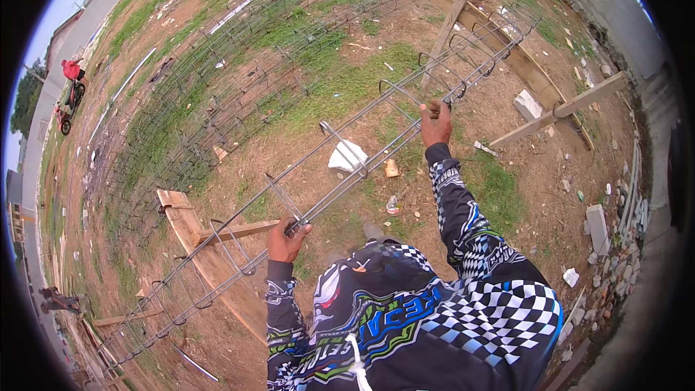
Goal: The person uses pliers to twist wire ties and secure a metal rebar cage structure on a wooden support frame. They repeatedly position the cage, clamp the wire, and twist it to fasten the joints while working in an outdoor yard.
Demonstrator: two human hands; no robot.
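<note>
The left hand (287,235), low and left of centre, is closed around a long bar of the rebar cage (347,152), beside one of its square stirrups (284,201). The right hand (435,122), just right of the frame's middle, is gripped on an upper bar of the same cage; the two hands are well apart along it. The cage runs diagonally from the lower left to the upper right, resting on wooden planks (210,257) at lower left and on timber trestles (557,112) at upper right.

Under the cage, near centre, a crumpled white bag (348,154) lies on the dirt, with a small tan scrap (392,168) and a little wrapper (392,205) just below it. A pale block (528,103) sits at right. Stacked rebar mesh (217,94) fills the upper left. A person in red on a motorbike (70,90) is at the far left edge. Stones and rubble (615,253) line the right edge.
</note>
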